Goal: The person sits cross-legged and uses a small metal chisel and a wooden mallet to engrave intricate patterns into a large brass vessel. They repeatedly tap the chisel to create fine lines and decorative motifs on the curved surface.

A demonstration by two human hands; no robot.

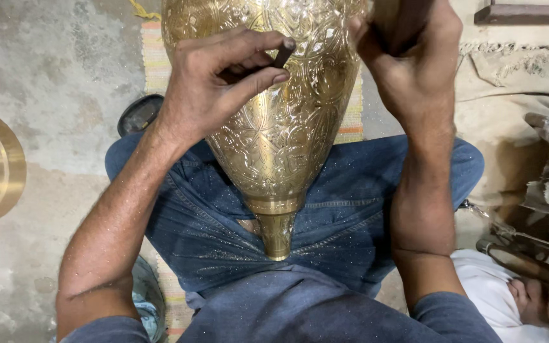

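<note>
L hand (223, 76) pinches thin dark metal chisel (282, 56) against engraved brass vase (281, 127); R hand (408, 57) fist closed round dark handle (398, 22).

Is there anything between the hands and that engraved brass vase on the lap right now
Nothing visible separates them. The left hand pinches a thin dark tool whose tip meets the brass vase directly. The right hand grips a dark handle at the vase's upper edge; whether it touches the metal cannot be told.
</note>
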